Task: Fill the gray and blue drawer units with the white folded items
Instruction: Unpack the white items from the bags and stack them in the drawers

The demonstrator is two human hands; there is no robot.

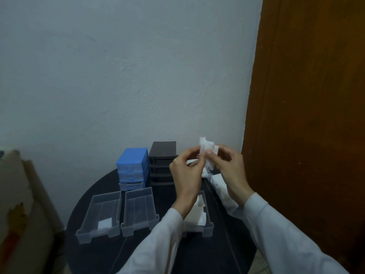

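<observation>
A: What lies left of the grip?
B: Below-left, two clear drawers (100, 213) on the dark table (197, 254); one holds a white square. The blue unit (132, 168) and gray unit (162, 164) stand just left.
A: And the grip?
B: Left hand (184, 175) and right hand (229, 169) pinch one white folded item (207, 150) between them; a filled drawer (207, 220) sits below.

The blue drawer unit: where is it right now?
Head view: the blue drawer unit stands left of centre on the round table, against the dark gray unit's left side.
</observation>
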